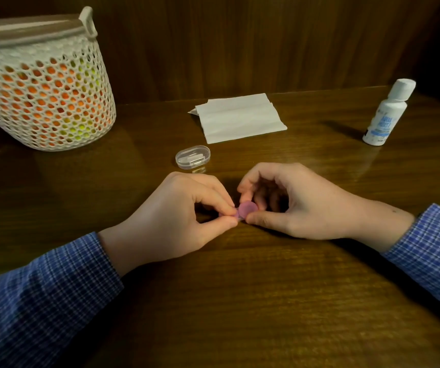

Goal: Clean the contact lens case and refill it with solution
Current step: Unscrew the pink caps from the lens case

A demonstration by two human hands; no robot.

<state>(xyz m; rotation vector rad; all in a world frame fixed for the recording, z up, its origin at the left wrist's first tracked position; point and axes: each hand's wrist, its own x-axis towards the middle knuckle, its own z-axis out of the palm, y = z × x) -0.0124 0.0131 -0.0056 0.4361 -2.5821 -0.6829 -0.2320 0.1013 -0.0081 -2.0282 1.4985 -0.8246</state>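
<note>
While both hands (240, 212) pinch pink lens case (244, 210), long axis runs left-right.

Left hand (176, 216) and right hand (290, 200) pinching pink lens case (245, 209), solution bottle (384, 115) upright far right

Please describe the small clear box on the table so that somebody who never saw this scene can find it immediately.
Start at the white mesh basket on the table's far left, then look right toward the white tissue. The small clear box lies between them, just beyond the left hand. It alone is transparent, an oval with rounded ends.
</note>
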